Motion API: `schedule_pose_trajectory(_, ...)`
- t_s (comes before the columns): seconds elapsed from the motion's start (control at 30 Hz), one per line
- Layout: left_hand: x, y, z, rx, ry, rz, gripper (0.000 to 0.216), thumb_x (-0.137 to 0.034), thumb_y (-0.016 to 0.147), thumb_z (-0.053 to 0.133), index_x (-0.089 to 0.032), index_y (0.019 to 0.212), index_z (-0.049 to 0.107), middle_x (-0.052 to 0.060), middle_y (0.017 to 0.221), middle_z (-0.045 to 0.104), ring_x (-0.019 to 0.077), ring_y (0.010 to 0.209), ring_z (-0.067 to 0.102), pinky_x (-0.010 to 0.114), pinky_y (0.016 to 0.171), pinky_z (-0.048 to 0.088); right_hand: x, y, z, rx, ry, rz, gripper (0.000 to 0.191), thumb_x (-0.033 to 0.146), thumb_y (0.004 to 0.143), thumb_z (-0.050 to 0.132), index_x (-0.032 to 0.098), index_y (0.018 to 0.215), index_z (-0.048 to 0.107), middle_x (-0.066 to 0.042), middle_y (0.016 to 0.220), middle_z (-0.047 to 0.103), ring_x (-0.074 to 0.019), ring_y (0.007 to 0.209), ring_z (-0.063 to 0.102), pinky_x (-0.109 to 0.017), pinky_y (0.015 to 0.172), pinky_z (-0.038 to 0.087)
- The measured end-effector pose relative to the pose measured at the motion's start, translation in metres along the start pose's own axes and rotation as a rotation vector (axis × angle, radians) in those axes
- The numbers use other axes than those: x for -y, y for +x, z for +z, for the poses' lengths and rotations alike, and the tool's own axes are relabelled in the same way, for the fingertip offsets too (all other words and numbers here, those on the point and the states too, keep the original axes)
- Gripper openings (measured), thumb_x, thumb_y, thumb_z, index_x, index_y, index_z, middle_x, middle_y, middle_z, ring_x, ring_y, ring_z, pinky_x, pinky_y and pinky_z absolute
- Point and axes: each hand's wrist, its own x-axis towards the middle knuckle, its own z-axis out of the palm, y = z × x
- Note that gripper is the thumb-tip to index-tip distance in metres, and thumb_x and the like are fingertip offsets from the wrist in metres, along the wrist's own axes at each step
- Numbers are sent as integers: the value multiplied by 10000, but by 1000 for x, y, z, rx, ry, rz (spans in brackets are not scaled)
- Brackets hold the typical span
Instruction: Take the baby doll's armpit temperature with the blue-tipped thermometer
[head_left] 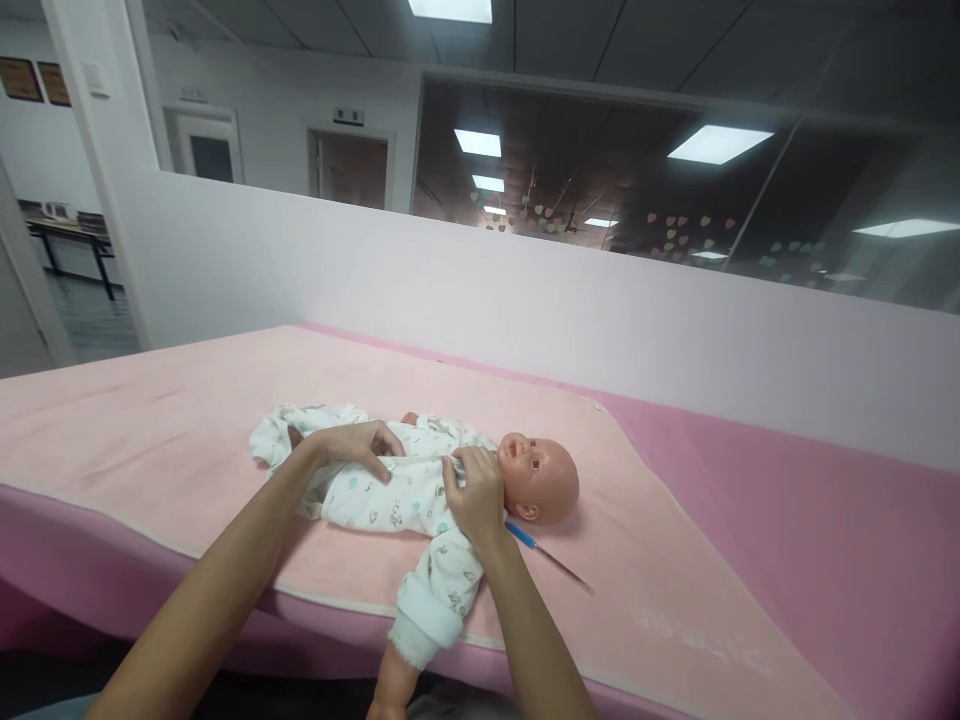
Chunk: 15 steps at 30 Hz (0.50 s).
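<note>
Pink mat under a baby doll lying on its back near the front edge, head to the right, dressed in a white printed romper, one sleeved arm hanging over the edge. Left hand pinching the romper fabric at the doll's middle, right hand gripping the fabric at the chest just beside the chin. Blue-handled thin tool flat on the mat just behind the right wrist, below the doll's head; white partition wall beyond.
</note>
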Motion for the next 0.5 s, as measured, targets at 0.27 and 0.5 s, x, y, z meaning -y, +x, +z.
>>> schedule_pose_trajectory(0.27,2,0,0,-42,25,-29,199,-273,665,701,-194,847,717,45,908,687,206,845,598,272,740,465,-1,-1,1,4,3,2,148,270,838,470,193,720,513,-28,687,577,-155,643,495,-283,616,354)
schedule_pose_trajectory(0.5,5,3,1,-84,103,3,134,-261,635,727,-165,724,698,8,722,645,145,705,558,216,647,430,0,0,0,-3,-4,0,176,283,848,459,194,702,499,-27,667,565,-155,626,483,-283,601,345)
